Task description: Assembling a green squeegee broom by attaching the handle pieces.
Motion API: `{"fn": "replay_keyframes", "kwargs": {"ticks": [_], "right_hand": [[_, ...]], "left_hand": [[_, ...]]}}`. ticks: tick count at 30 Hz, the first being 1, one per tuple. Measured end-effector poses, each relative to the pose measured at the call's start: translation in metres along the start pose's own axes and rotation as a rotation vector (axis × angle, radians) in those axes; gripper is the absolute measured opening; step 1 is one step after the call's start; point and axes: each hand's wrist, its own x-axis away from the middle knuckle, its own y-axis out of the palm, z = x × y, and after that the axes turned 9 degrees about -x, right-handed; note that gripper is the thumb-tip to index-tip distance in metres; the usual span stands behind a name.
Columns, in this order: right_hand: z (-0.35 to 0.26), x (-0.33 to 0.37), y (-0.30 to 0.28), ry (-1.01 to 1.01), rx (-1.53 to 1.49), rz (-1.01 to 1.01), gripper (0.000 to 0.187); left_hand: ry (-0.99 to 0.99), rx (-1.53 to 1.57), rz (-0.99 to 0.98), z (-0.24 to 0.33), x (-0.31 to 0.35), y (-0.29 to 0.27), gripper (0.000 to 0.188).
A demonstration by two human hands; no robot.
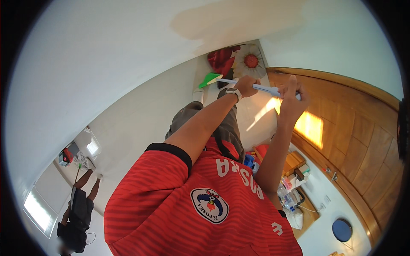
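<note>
I hold a broom with both hands in front of me. My left hand [247, 86], with a watch at the wrist, is closed around the middle of its pale handle [269, 88]. Farther along, my right hand [294, 99] wraps the handle near its end, with the thumb pointing up. The green broom head [210, 80], edged with pale bristles, is low near the floor, beyond my feet. Close to it lies a floral-patterned mat or cushion [250, 60] in red and white, in the corner of the walls.
A wooden door [363, 141] stands on the right. Below it, a wooden cabinet [294, 162] and a table with bottles [286, 198] line the wall, near a round blue stool [342, 230]. At lower left, another person [79, 209] holds a string mop [80, 160] beside a red-and-grey bucket [68, 154].
</note>
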Motion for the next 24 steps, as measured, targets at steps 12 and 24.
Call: {"fn": "replay_keyframes", "kwargs": {"ticks": [12,24], "right_hand": [[-0.038,0.048,-0.005,-0.16,0.05,0.037,0.043],[-0.053,0.055,-0.018,-0.455,0.286,-0.027,0.042]], "left_hand": [[0.33,0.165,0.17,0.027,0.012,-0.013,0.043],[0.445,0.397,0.289,0.095,-0.038,-0.02,0.047]]}}
